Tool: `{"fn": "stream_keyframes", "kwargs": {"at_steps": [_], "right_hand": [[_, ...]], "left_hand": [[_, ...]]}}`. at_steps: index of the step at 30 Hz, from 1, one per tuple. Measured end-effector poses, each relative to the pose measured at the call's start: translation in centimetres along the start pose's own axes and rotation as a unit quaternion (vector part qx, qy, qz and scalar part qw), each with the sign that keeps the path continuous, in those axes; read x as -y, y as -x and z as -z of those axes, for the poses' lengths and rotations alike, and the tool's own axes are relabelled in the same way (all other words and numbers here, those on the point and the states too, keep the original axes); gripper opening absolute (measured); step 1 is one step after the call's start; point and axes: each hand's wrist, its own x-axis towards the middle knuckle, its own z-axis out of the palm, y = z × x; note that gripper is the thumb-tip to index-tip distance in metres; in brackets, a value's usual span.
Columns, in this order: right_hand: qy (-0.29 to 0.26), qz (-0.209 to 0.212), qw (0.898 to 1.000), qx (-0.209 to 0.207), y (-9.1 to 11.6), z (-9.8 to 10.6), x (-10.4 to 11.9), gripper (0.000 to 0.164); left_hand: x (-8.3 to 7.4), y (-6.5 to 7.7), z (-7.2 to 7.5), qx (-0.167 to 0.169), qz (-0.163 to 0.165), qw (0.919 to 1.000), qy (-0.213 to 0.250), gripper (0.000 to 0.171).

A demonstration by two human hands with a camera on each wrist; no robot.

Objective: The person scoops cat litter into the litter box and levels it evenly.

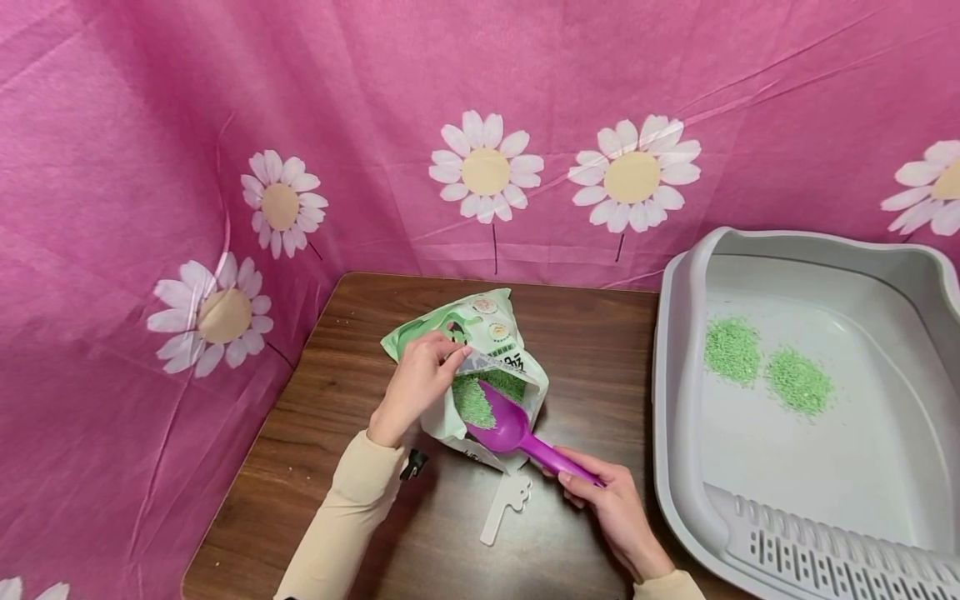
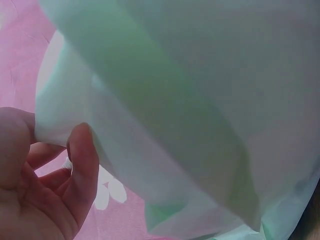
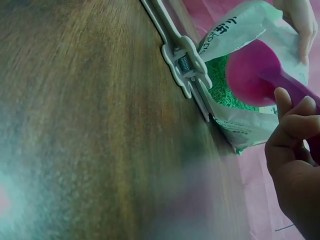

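A white and green bag (image 1: 480, 329) lies on the table, its mouth facing me and green cat litter (image 1: 510, 383) showing inside. My left hand (image 1: 422, 379) pinches the upper edge of that mouth between thumb and fingers; the left wrist view has the bag film (image 2: 165, 115) filling most of it. In my right hand (image 1: 611, 504) is the handle of a purple scoop (image 1: 510, 427), gripped with the bowl inside the bag's mouth. Green litter lies at the tip of the bowl. The right wrist view shows the scoop (image 3: 252, 75) from behind, over the litter (image 3: 220, 82).
At the right stands a grey litter box (image 1: 678, 333) with two small heaps of green litter (image 1: 798, 381) on its floor. A white bag clip (image 1: 504, 510) lies in front of the bag. Near my left wrist is a small black object (image 1: 413, 463). Pink flowered cloth (image 1: 375, 100) hangs behind the table (image 1: 307, 433).
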Motion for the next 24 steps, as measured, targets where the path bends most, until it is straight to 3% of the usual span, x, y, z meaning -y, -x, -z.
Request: {"fn": "stream_keyframes", "kwargs": {"at_steps": [10,24], "right_hand": [[-0.031,0.006,0.999,0.017,0.06,0.47,-0.45,0.043],[-0.020,-0.001,1.000,0.011,0.37,0.94,-0.50,0.043]], "left_hand": [[-0.02,-0.02,0.03,0.001,0.003,1.0000,-0.002,0.023],[0.19,0.05,-0.21,0.001,0.007,1.0000,-0.003,0.021]]}}
